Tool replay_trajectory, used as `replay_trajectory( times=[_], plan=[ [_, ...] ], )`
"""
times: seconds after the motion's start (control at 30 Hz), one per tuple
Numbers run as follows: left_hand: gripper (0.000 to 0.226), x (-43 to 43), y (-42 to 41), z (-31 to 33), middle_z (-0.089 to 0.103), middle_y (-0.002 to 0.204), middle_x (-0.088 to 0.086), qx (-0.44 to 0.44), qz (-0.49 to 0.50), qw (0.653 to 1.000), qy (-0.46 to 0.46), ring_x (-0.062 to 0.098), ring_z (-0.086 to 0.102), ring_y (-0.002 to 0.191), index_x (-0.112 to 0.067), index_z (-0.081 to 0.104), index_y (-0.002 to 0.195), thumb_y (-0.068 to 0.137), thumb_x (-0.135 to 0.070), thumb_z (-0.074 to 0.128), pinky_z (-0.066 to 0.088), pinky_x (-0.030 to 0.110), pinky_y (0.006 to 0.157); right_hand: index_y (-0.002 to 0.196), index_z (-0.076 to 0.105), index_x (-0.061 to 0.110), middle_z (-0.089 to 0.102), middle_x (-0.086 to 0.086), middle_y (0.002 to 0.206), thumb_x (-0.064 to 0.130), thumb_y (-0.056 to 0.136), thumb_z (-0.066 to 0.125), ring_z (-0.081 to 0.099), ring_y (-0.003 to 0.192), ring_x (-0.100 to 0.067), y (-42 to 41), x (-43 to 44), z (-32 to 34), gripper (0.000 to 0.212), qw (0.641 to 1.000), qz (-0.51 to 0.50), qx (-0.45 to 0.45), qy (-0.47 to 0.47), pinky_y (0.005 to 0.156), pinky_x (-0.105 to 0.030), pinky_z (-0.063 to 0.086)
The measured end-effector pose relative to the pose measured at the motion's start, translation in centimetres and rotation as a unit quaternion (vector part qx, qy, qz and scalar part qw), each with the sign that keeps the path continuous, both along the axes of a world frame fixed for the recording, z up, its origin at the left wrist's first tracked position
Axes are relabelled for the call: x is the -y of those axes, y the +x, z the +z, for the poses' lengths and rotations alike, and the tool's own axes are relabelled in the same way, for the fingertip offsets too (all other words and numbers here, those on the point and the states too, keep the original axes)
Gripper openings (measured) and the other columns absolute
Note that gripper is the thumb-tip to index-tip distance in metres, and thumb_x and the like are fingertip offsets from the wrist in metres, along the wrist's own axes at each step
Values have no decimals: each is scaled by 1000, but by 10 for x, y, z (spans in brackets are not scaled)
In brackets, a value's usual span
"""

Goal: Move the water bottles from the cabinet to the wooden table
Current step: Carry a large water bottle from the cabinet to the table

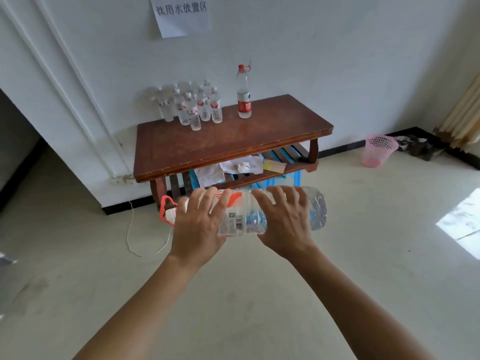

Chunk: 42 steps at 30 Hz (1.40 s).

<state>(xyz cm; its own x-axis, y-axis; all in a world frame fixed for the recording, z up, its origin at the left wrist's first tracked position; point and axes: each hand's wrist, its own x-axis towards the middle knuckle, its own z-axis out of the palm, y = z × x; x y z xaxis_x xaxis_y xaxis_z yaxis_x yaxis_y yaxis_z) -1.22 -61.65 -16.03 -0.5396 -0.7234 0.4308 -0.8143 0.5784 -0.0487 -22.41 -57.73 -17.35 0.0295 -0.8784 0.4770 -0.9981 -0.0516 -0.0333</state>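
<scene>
Head view: I carry a large water bottle [244,216] in both hands, in the air in front of the wooden table [233,144] and not touching it. The bottle lies on its side, its red cap [166,209] with a loop handle pointing to my left and its clear base to my right. My left hand [200,224] wraps the neck end, fingers curled over the top of the label. My right hand [283,222] wraps the base end the same way, fingers spread and bent over the plastic. Both hands grip firmly and neither holds anything else.

On the table, at its back left corner, a cluster of small bottles [192,107] stands upright against the wall. A tall bottle with a red label [244,97] stands upright near the back edge, apart from the cluster on its right. Loose papers [233,167] lie on the shelf under the tabletop. A pink basket [379,154] sits on the floor to the right of the table. A paper sign [180,14] hangs on the wall above it. A thin cord [132,229] trails on the floor left of the table's front leg.
</scene>
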Motion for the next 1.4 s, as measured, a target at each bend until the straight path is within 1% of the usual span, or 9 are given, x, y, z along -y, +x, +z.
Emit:
replay_trajectory(
  times=[0.13, 0.27, 0.43, 0.57, 0.73, 0.87, 1.03, 1.2, 1.4],
  plan=[
    [107, 90, 2, -17, 52, 133, 15, -23, 27, 999, 10, 37, 50, 123, -16, 40, 143, 56, -44, 95, 46, 59, 98, 128, 55, 29, 59, -6, 120, 46, 42, 98, 44, 111, -29, 1, 104, -12, 97, 999, 40, -12, -12, 99, -57, 42],
    [105, 187, 8, -43, 53, 132, 15, -19, 38, 999, 31, 37, 51, 123, -17, 38, 143, 58, -44, 93, 47, 57, 96, 129, 50, 29, 59, -7, 121, 48, 40, 98, 43, 113, -29, 7, 204, -30, 102, 998, 49, -22, 25, 98, -58, 44],
    [105, 304, -7, -54, 53, 135, 14, -23, 29, 996, 87, 37, 51, 124, -18, 37, 144, 58, -46, 92, 47, 57, 95, 127, 52, 28, 60, -7, 118, 44, 40, 98, 51, 109, -31, -10, 311, -38, 99, 998, 35, -29, 31, 97, -57, 43],
    [102, 391, -40, -45, 52, 135, 12, -10, -18, 998, 63, 36, 51, 123, -18, 39, 145, 62, -54, 88, 46, 55, 93, 128, 52, 29, 59, -6, 118, 44, 48, 95, 55, 109, -33, -38, 380, -32, 92, 999, -16, -7, 33, 96, -58, 43],
    [100, 486, -98, -42, 52, 134, 12, 0, -52, 998, 30, 37, 51, 121, -18, 41, 144, 60, -42, 91, 46, 54, 92, 128, 56, 30, 57, -2, 119, 45, 50, 94, 51, 112, -30, -94, 463, -37, 88, 999, -36, -1, 0, 99, -56, 39],
    [103, 557, -154, -39, 51, 134, 12, 15, -48, 999, 16, 36, 51, 122, -18, 40, 145, 59, -42, 91, 46, 55, 93, 128, 56, 29, 58, -2, 118, 46, 48, 92, 49, 112, -29, -151, 535, -41, 89, 999, -42, 8, -17, 100, -53, 34],
    [107, 634, -213, -25, 49, 134, 11, 38, -46, 998, 9, 36, 51, 123, -17, 41, 145, 56, -44, 94, 46, 58, 96, 128, 54, 31, 58, -2, 116, 49, 53, 89, 50, 110, -29, -208, 614, -35, 84, 999, -32, 27, -17, 99, -56, 38],
    [107, 700, -253, -20, 51, 135, 13, 25, -30, 999, 12, 37, 50, 124, -16, 39, 147, 58, -41, 93, 44, 60, 97, 129, 52, 31, 59, -3, 119, 53, 54, 90, 53, 112, -31, -254, 690, -25, 87, 999, -19, 20, -16, 99, -57, 38],
    [105, 781, -290, -24, 53, 134, 14, 2, -35, 999, -2, 36, 52, 121, -15, 39, 146, 58, -39, 92, 45, 56, 93, 126, 56, 28, 59, -2, 114, 44, 56, 87, 54, 109, -31, -290, 770, -20, 78, 999, -5, 8, -34, 96, -54, 40]
  ],
)
